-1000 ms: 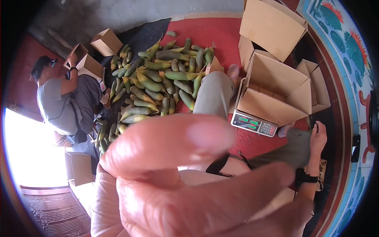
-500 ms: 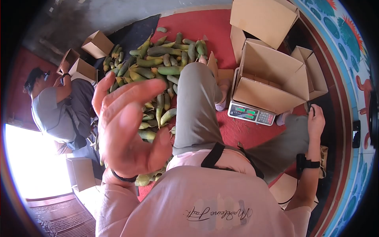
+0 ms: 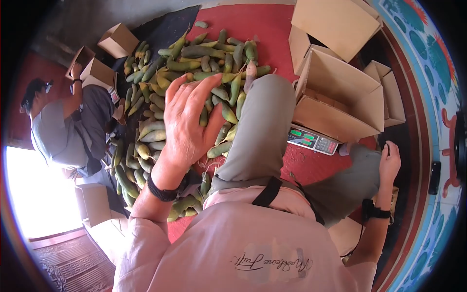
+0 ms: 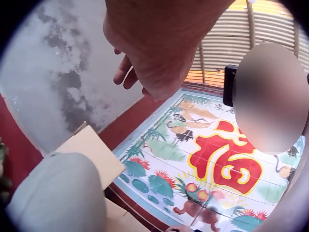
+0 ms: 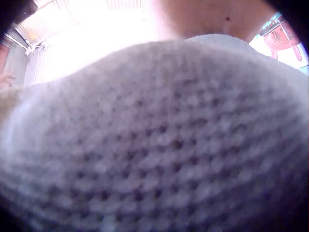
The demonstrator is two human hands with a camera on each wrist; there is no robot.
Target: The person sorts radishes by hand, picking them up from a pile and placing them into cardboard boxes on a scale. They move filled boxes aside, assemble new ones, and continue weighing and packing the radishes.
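I have the left hand (image 3: 187,129) raised left of the scale (image 3: 311,140), thumb wide of the loosely bent fingers, holding nothing. The cucumbers (image 3: 154,126) lie heaped behind it, also left of the scale. The right hand (image 3: 390,164) rests at the knee (image 3: 364,168), right of the scale, fingers relaxed, gripping nothing I can see. An open carton (image 3: 343,114) stands on the scale; another person (image 3: 68,126) is far left of the scale.
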